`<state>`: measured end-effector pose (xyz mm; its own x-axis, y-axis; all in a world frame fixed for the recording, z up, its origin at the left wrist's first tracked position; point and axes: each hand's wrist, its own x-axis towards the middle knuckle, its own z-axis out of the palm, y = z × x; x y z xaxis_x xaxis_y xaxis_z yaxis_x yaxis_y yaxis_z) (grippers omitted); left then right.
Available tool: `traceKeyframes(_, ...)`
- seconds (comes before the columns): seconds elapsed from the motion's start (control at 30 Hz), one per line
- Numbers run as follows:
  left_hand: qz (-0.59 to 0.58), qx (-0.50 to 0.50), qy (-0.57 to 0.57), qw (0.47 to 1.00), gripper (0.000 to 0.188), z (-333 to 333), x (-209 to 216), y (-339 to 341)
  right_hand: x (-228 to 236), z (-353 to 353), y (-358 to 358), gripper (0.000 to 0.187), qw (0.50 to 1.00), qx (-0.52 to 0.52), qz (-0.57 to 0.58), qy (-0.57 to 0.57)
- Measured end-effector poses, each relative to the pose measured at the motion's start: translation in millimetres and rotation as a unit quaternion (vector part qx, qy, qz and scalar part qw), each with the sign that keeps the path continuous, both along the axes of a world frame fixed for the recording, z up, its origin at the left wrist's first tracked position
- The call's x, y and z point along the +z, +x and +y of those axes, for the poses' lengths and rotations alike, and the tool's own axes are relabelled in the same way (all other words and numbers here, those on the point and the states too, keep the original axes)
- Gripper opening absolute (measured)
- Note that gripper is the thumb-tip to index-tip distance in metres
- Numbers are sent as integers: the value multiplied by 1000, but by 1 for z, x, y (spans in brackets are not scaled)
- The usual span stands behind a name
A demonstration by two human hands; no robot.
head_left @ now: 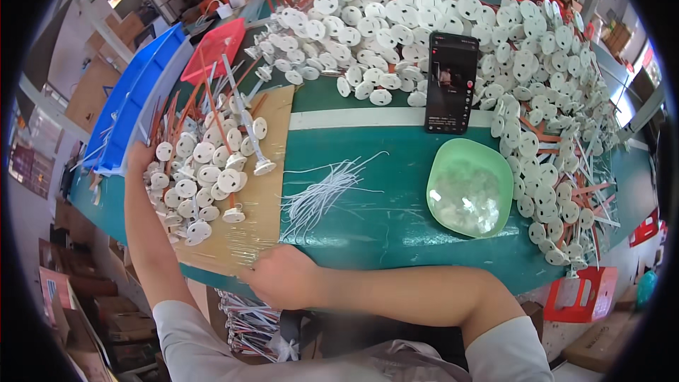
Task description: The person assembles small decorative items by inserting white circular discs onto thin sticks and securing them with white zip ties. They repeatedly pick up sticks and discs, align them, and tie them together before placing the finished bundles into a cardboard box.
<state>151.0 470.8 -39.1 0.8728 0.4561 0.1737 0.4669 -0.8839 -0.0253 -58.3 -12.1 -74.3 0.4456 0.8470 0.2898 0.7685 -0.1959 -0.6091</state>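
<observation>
My left hand (140, 158) reaches to the left edge of a pile of white round-headed parts with thin stems (205, 173), beside the blue bin. Its fingers are mostly hidden, so their grip does not show. The pile lies on a brown cardboard sheet (265, 170). My right hand (286, 277) is closed at the sheet's near edge, its fingertips turned down and out of sight; anything inside it is hidden. Thin clear strands (244, 249) lie on the cardboard by this hand. To its upper right, a loose bunch of white wire-like strips (322, 194) rests on the green tabletop.
A green bowl (503, 177) holds clear pieces. A phone (451, 85) with its screen lit stands before a large heap of similar white-headed parts (396, 21), which stretches along the back and right. A blue bin (134, 92) and red tray (216, 49) sit at left.
</observation>
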Motion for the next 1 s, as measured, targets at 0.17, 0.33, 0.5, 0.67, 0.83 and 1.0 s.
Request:
traceKeyframes(0.17, -21, -48, 31, 998, 47, 8, 9, -16, 6, 0, 0, 18, 1000, 4, -1, -27)
traceKeyframes(0.33, -24, -82, 86, 993, 36, 10, 30, -22, 4, -2, 1, 20, 1000, 13, -10, -11)
traceKeyframes(0.5, -61, -73, 180, 979, 31, -61, 86, -51, 8, -2, -4, 20, 999, 11, -22, -36)
traceKeyframes(0.67, -286, -221, 73, 929, 32, -172, 148, -106, -3, 5, -11, 20, 994, 24, -104, -12)
traceKeyframes(0.83, -334, -416, -521, 667, 31, -331, 136, -171, 21, -33, -44, 16, 971, 44, -224, 72)
traceKeyframes(1.0, -103, -496, -669, 544, 45, -424, 80, -198, 82, -129, -58, 23, 880, -161, -353, 274)
